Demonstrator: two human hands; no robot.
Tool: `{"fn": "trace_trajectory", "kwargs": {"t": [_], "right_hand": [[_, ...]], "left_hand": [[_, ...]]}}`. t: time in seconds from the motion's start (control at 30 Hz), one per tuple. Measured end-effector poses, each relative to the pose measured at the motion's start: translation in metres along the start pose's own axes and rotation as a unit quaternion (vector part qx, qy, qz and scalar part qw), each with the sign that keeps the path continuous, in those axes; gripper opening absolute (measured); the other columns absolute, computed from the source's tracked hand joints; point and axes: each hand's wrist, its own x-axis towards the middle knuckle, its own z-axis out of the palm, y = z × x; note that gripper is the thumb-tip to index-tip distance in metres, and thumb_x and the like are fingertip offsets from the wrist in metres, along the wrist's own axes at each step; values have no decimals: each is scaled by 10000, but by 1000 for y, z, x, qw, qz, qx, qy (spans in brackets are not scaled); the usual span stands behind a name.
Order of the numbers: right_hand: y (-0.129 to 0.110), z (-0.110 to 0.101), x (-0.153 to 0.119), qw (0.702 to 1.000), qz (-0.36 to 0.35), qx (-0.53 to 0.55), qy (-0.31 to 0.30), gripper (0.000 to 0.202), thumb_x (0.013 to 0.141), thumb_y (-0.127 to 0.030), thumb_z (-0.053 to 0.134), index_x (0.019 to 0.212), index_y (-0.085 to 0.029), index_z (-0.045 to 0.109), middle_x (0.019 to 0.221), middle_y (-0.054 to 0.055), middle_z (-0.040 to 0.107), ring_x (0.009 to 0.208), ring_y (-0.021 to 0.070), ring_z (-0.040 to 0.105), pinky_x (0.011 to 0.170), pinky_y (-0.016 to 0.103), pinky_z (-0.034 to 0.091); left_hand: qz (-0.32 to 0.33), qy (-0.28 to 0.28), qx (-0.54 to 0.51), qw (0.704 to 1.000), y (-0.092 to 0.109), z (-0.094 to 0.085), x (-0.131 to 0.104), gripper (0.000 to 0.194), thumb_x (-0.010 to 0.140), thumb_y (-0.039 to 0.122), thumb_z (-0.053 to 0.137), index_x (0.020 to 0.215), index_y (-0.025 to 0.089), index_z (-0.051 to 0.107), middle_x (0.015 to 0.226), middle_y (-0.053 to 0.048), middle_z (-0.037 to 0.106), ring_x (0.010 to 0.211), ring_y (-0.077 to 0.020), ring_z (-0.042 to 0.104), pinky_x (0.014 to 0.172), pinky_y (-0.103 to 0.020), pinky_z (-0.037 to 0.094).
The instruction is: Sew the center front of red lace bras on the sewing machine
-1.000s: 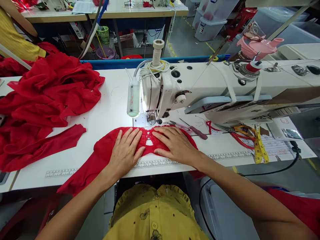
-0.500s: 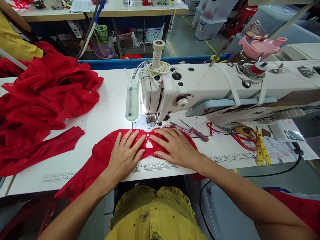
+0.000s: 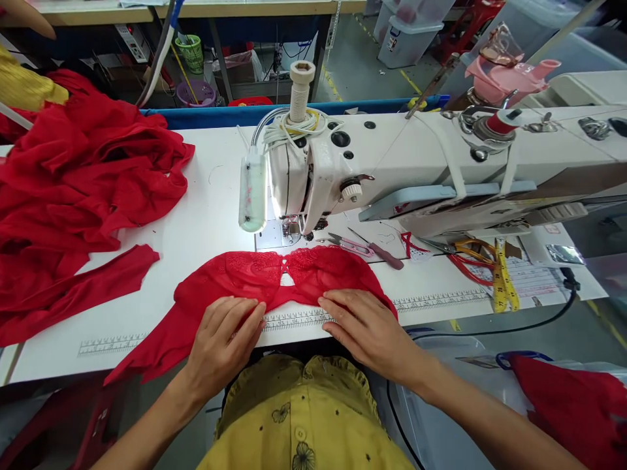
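A red lace bra (image 3: 323, 271) lies spread on the white sewing table, its two cups joined by a small crossed piece in the middle. My left hand (image 3: 228, 333) is at the lower edge of the left cup, fingers bent together and closed on the cloth. At the lower edge of the right cup, my right hand (image 3: 365, 323) has its fingertips on the hem, the thumb tucked near them. A long red cloth end trails from the left side over the table's front edge. Just behind the bra stands the sewing machine (image 3: 313, 176), its presser foot apart from the cloth.
Red fabric (image 3: 93, 176) is heaped at the left. Thread snips (image 3: 350, 245), a purple-handled seam ripper (image 3: 386, 254), orange-handled scissors (image 3: 470, 251) and a yellow tape measure (image 3: 503, 281) lie to the right. A printed ruler (image 3: 435, 301) runs along the front edge. Another person's yellow sleeve (image 3: 29, 85) shows at far left.
Both hands have slid from flat on top of the cups down to the lower edge, uncovering the lace. The view has shifted slightly.
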Motion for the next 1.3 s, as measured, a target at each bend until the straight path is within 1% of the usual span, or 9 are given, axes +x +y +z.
{"fn": "trace_trajectory", "kwargs": {"t": [0.1, 0.2, 0.33, 0.43, 0.6, 0.87, 1.03, 1.2, 1.3], "right_hand": [[2, 1, -1, 1000, 10, 8, 20, 285, 980, -201, 562, 1257, -138, 587, 1148, 146, 674, 1039, 254, 629, 897, 423, 559], [3, 2, 11, 999, 5, 24, 23, 267, 991, -175, 516, 1242, -162, 606, 1133, 128, 681, 1042, 245, 628, 903, 415, 550], [3, 10, 40, 1000, -3, 25, 3, 263, 1001, -165, 478, 1209, -151, 640, 1146, 126, 683, 1067, 245, 624, 915, 407, 531], [7, 19, 54, 999, -8, 12, -34, 261, 1006, -175, 478, 1205, -159, 647, 1175, 123, 684, 1100, 242, 620, 934, 414, 520], [19, 27, 52, 998, -19, 24, -48, 250, 1015, -210, 484, 1194, -183, 657, 1205, 105, 684, 1132, 232, 607, 968, 417, 509], [23, 26, 51, 998, -7, 42, -35, 268, 1010, -212, 487, 1222, -182, 648, 1187, 108, 685, 1116, 235, 611, 964, 423, 528], [19, 24, 53, 999, -7, 14, -44, 266, 1007, -191, 480, 1213, -172, 647, 1189, 113, 681, 1118, 245, 600, 941, 418, 511], [14, 23, 62, 997, -18, -33, -68, 280, 983, -128, 473, 1188, -183, 655, 1186, 101, 656, 1045, 237, 565, 862, 374, 456], [13, 28, 68, 994, -32, -61, -83, 265, 980, -142, 490, 1182, -190, 654, 1141, 100, 644, 1007, 233, 540, 834, 363, 418]], "left_hand": [[8, 13, 10, 1000, 1, -6, -13, 416, 851, 70, 718, 1248, 136, 613, 1060, -123, 712, 1014, -254, 642, 958, -456, 513], [-13, 15, -10, 1000, 6, -6, -10, 414, 872, 76, 694, 1265, 163, 598, 1089, -113, 715, 1048, -247, 646, 984, -456, 513], [-44, 3, -47, 998, 13, 14, 13, 418, 944, 147, 611, 1351, 184, 526, 1227, -121, 680, 1191, -261, 612, 1066, -478, 489], [-46, -32, -50, 997, 11, 29, 24, 414, 991, 236, 554, 1397, 178, 491, 1328, -134, 635, 1292, -274, 562, 1146, -517, 424], [-36, -94, -40, 994, 1, 33, 20, 372, 1012, 263, 511, 1370, 163, 532, 1372, -138, 611, 1340, -288, 520, 1190, -584, 330], [-25, -117, -27, 992, -4, 28, 22, 369, 1020, 277, 495, 1369, 162, 530, 1386, -137, 594, 1324, -282, 523, 1203, -591, 295], [-41, -93, -44, 994, -6, 32, 19, 439, 1001, 297, 533, 1411, 152, 467, 1390, -171, 565, 1341, -297, 498, 1194, -592, 325], [-51, -54, -63, 995, -5, 30, 20, 411, 989, 248, 549, 1382, 157, 469, 1358, -175, 559, 1329, -297, 488, 1181, -591, 352], [-68, -41, -77, 994, -5, 29, 22, 387, 982, 217, 554, 1356, 139, 491, 1290, -161, 583, 1265, -278, 525, 1184, -566, 355]]}}
